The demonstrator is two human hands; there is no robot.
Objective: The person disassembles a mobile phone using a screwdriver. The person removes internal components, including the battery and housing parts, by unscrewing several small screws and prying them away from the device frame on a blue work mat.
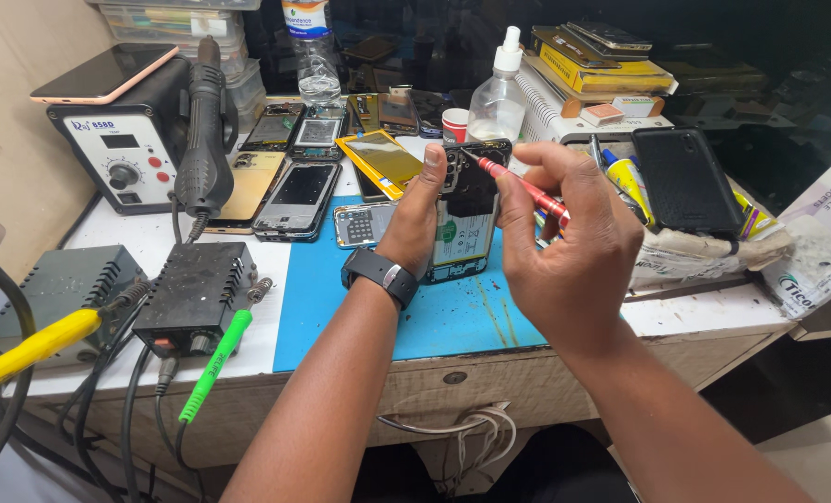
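My left hand (413, 222) grips an opened phone (468, 216) with its back cover off, holding it tilted up above the blue mat (341, 307). A black watch sits on that wrist. My right hand (574, 237) pinches a red screwdriver (518, 183), its tip touching the upper part of the phone near the camera area. The phone's battery and green-white label face me.
Several disassembled phones (296, 196) lie behind the mat. A hot-air rework station (122, 154) with its black nozzle handle (203, 140) stands at the left. A soldering unit (196, 293), green and yellow tools, a spray bottle (496, 98), and a stack of phones and boxes (601, 65) surround the work area.
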